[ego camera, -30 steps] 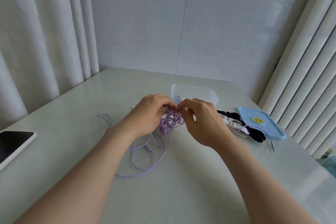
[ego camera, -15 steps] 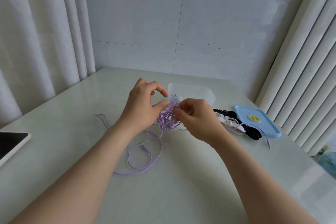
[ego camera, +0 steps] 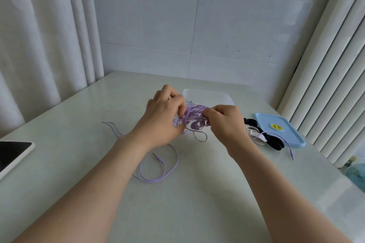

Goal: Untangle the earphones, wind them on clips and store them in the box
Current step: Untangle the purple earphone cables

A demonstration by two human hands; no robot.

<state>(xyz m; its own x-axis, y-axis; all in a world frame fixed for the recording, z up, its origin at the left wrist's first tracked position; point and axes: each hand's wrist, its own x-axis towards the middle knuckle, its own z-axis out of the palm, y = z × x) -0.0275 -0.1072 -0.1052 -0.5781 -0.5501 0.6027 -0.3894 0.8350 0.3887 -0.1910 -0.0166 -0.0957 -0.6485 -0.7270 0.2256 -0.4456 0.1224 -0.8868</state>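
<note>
A tangled bundle of purple earphones [ego camera: 194, 118] hangs a little above the pale table between my hands. My left hand [ego camera: 163, 118] pinches the bundle's left side. On the bundle's right side, my right hand [ego camera: 227, 124] pinches the cords. Loose cord loops lie on the table, ending in a jack plug [ego camera: 158, 158]. A clear plastic box [ego camera: 209, 95] stands just behind the hands. Black and white clips [ego camera: 260, 134] lie to the right, with another purple cord across them.
The box's blue lid [ego camera: 280, 130] with a yellow sticker lies at the right. A tablet with a dark screen [ego camera: 11, 154] sits at the table's left edge. Curtains hang on both sides, and a tiled wall stands behind.
Both hands have lifted the tangle slightly and pulled it apart sideways. My left fingers, spread half a second ago, now close on the cords. The loose loops on the table shifted.
</note>
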